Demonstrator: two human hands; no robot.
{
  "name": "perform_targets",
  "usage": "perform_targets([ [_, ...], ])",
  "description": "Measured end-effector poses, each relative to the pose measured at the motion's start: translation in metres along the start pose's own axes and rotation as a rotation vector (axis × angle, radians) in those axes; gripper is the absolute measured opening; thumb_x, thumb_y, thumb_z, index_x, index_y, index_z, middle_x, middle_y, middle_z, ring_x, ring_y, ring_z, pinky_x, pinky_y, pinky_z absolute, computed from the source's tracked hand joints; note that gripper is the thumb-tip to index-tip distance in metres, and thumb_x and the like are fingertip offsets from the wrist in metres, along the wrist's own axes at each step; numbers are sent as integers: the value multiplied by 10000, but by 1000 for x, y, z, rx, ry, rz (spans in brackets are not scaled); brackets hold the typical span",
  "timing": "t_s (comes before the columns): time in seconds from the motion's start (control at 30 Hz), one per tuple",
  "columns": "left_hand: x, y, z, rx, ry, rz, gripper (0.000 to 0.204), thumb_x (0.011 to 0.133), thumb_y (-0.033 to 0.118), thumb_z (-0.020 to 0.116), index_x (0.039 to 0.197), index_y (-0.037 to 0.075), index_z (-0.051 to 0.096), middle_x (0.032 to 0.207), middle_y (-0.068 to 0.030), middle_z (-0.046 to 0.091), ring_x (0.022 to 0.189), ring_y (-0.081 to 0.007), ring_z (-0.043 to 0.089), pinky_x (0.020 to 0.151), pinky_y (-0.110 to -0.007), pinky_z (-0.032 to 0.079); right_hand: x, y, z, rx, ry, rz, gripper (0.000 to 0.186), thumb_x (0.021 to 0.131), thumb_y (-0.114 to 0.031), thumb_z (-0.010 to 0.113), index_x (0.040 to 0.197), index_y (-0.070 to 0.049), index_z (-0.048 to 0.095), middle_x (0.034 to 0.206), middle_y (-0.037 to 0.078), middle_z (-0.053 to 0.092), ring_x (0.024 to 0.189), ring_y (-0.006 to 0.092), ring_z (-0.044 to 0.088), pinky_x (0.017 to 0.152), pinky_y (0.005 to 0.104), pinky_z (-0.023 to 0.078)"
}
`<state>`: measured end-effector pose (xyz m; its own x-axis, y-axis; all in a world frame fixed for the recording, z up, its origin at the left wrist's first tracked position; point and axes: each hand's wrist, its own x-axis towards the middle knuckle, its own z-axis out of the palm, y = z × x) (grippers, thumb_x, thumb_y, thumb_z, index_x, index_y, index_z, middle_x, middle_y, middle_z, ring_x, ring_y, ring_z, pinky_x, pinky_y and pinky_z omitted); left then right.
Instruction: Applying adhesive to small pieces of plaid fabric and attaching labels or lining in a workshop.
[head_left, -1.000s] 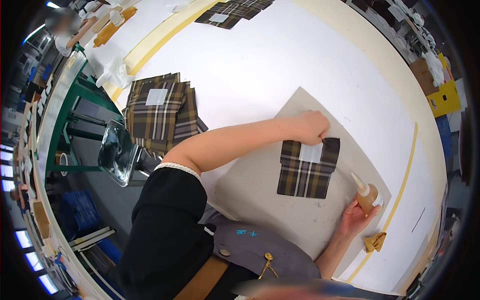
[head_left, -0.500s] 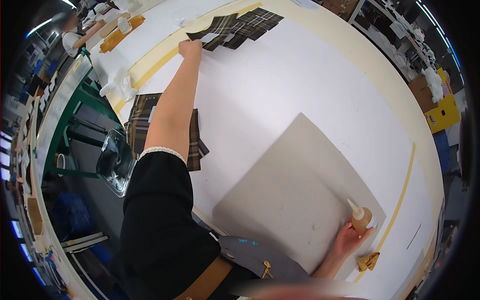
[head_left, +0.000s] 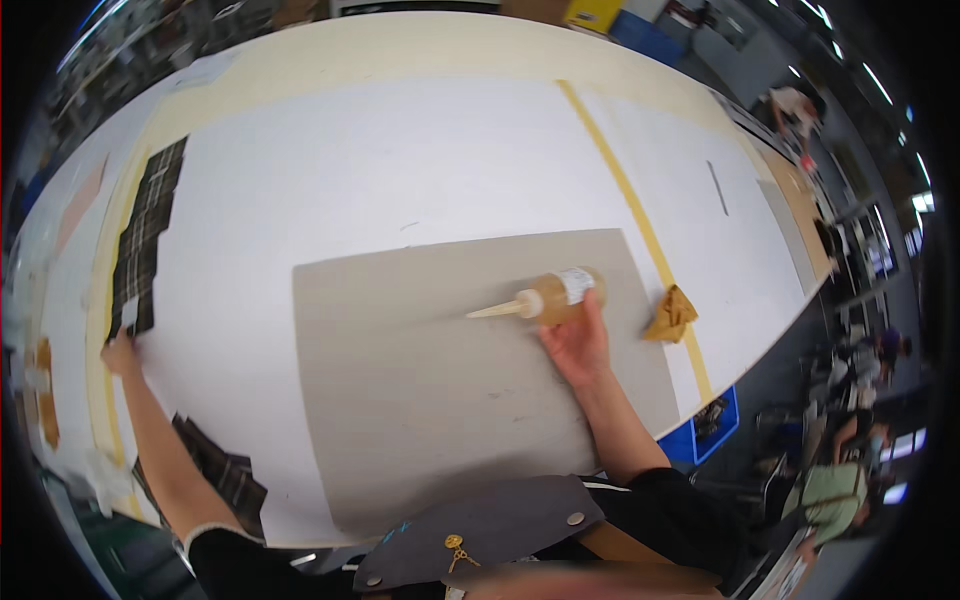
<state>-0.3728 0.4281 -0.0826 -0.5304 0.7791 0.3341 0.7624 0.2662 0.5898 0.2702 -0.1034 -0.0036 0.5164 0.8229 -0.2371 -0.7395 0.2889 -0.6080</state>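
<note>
- Fingers [head_left: 594, 318] of the right hand [head_left: 577, 352] are clamped around the squeeze bottle [head_left: 562, 297]. It's tipped nearly flat over the grey board [head_left: 430, 390], long nozzle pointing left; can't tell if it touches down.
- The left hand [head_left: 119, 354] is way over at the near end of the row of plaid fabric pieces [head_left: 148, 225], next to the one with a pale patch [head_left: 130, 312]. Too small on my feed to say whether those fingers are pinching it or just resting there.
- Biggest change: my view has swung right since half a second ago, so the row now runs down the left side of the table [head_left: 400, 150]. A second back that hand had a plaid piece on the board.
- My read: that piece is now over with the row, while the bottle has stayed on the board side throughout.
- Containers: the bottle has amber-looking stuff inside, but I can't make out the level. The blue crate [head_left: 682, 446] below the table edge holds dark bits I can't identify.
- Also around: a second plaid pile [head_left: 222, 470] beside the left forearm, and a crumpled brown scrap [head_left: 671, 316] at the yellow tape [head_left: 625, 190].
</note>
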Motion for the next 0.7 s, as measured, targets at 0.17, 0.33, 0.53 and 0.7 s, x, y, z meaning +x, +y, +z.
perform_targets([
  [0.17,-56,70,15,178,302,135,460,689,389,717,1002,58,648,1016,-202,607,982,-343,578,831,-440,471,-4,-6,0,12,9,-22,462,914,-443,478,1234,-114,430,1152,46,553,960,140,595,714,279,563],
  [0.33,-76,63,-10,237,6,366,177,792,267,626,860,122,700,878,-156,641,875,-326,587,732,-445,487,-4,-9,-2,21,-9,-2,470,915,-443,477,1238,-107,423,1158,50,550,959,143,596,712,277,564],
  [0.53,-86,71,-28,344,104,521,233,804,305,615,890,105,699,861,-127,668,806,-323,624,711,-434,495,-4,-9,-1,18,-8,2,483,915,-445,474,1249,-101,410,1173,59,544,962,148,597,714,277,564],
  [0.7,-73,43,-33,213,55,359,267,812,339,610,903,105,699,845,-116,679,785,-310,636,710,-430,489,-3,-9,0,41,-13,11,482,917,-444,472,1246,-98,410,1168,63,546,954,152,600,714,275,562],
])
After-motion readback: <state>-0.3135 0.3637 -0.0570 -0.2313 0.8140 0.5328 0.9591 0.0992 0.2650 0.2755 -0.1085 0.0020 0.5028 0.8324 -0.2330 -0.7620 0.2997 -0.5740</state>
